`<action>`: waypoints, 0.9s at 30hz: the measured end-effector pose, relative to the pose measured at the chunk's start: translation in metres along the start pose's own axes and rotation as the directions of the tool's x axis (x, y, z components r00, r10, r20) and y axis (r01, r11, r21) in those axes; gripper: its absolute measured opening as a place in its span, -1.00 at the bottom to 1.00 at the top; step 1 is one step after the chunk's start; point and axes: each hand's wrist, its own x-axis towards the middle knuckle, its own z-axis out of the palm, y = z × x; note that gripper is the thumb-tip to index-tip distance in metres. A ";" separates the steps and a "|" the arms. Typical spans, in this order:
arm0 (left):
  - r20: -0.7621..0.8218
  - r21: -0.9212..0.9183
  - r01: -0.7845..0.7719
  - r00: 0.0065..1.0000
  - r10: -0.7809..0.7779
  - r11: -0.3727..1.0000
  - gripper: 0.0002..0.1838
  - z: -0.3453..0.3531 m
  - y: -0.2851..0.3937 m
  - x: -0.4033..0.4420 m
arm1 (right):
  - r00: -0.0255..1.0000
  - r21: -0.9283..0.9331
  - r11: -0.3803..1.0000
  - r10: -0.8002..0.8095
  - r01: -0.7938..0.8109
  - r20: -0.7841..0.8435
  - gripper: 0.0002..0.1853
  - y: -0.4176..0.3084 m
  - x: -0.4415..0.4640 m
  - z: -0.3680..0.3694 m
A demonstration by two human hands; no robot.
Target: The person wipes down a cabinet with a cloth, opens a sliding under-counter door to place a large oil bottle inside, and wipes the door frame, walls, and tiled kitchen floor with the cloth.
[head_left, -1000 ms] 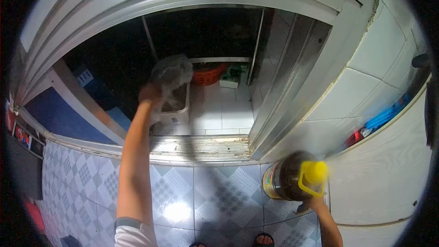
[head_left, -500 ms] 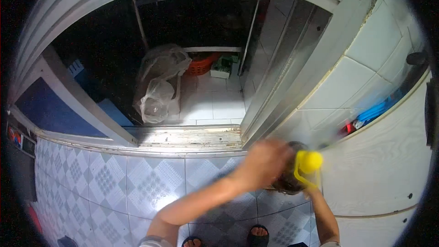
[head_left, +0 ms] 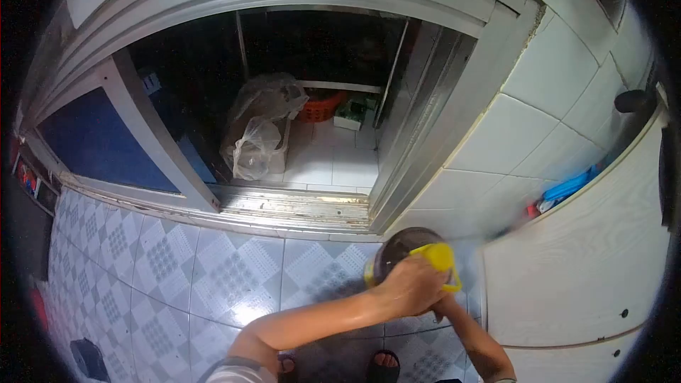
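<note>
A large dark bottle (head_left: 401,247) with a yellow cap (head_left: 441,255) and a yellow handle stands tilted near the wall corner. My left hand (head_left: 413,285) is closed at the cap and handle, covering part of them. Just below and behind it, my right hand (head_left: 441,306) is at the handle side, mostly hidden by the left hand. In the doorway, a clear plastic bag (head_left: 259,145) drapes over a white box (head_left: 280,150).
Beyond the sliding door's sill (head_left: 298,206) are an orange basket (head_left: 323,108) and a small white-and-green box (head_left: 349,117). A pale cabinet (head_left: 567,269) is at the right, with a blue item (head_left: 571,184) behind it. Two sandaled feet stand below.
My left hand has let go of the plastic bag and moved right and down to the bottle's cap. The bottle has shifted left in view with my right hand. The bag now rests on the box.
</note>
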 end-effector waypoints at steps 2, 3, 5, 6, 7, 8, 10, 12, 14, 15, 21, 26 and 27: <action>-0.006 0.008 0.001 1.000 -0.001 1.000 -0.70 -0.026 -0.005 -0.017 | 0.994 0.057 0.998 -0.027 0.021 0.110 -0.33 -0.019 -0.001 0.015; -0.006 0.012 0.000 1.000 0.000 1.000 -0.69 -0.038 -0.007 -0.028 | 0.984 0.074 0.996 -0.052 0.040 0.167 -0.33 -0.024 0.001 0.029; -0.002 0.033 0.111 0.994 -0.111 0.993 -0.68 -0.061 -0.011 -0.051 | 0.956 0.100 0.987 -0.144 0.122 0.256 -0.33 -0.027 0.006 0.059; 0.028 0.083 0.155 0.987 -0.158 0.984 -0.67 -0.077 -0.012 -0.062 | 0.937 0.208 0.973 -0.163 0.100 0.311 -0.34 -0.066 0.016 0.038; 0.051 0.132 0.198 0.977 -0.206 0.971 -0.66 -0.095 -0.013 -0.073 | 0.913 0.309 0.948 -0.187 0.071 0.364 -0.34 -0.107 0.027 0.017; 0.056 0.156 0.265 0.959 -0.277 0.952 -0.66 -0.111 -0.014 -0.084 | 0.908 0.261 0.951 0.046 -0.167 0.417 -0.36 -0.112 0.034 0.041; 0.026 0.160 0.384 0.919 -0.393 0.909 -0.70 -0.140 -0.019 -0.110 | 0.857 0.155 0.988 -0.058 -0.026 0.513 -0.32 -0.115 0.059 0.096; -0.027 0.144 0.541 0.839 -0.543 0.829 -0.75 -0.166 -0.025 -0.138 | 0.852 0.286 0.947 -0.266 0.144 0.451 -0.36 -0.139 0.082 0.109; -0.109 0.212 0.642 0.765 -0.635 0.737 -0.78 -0.182 -0.038 -0.174 | 0.804 0.208 0.970 -0.224 0.128 0.550 -0.30 -0.198 0.117 0.053; -0.166 0.274 0.647 0.761 -0.627 0.712 -0.79 -0.185 -0.045 -0.195 | 0.883 0.169 0.971 -0.223 0.166 0.412 -0.31 -0.221 0.127 0.018; -0.308 0.367 0.677 0.736 -0.603 0.638 -0.78 -0.205 -0.046 -0.252 | 0.777 -0.486 0.871 -0.262 -0.064 -0.572 -0.55 -0.214 0.283 0.023; -0.307 0.476 0.585 0.810 -0.499 0.657 -0.78 -0.198 -0.055 -0.273 | 0.722 -0.296 0.670 0.545 -0.681 -0.426 -0.45 -0.130 0.416 0.139; -0.283 0.478 0.560 0.827 -0.485 0.676 -0.79 -0.199 -0.058 -0.273 | 0.400 -0.156 0.437 0.548 -0.886 -0.735 -0.49 -0.140 0.418 0.149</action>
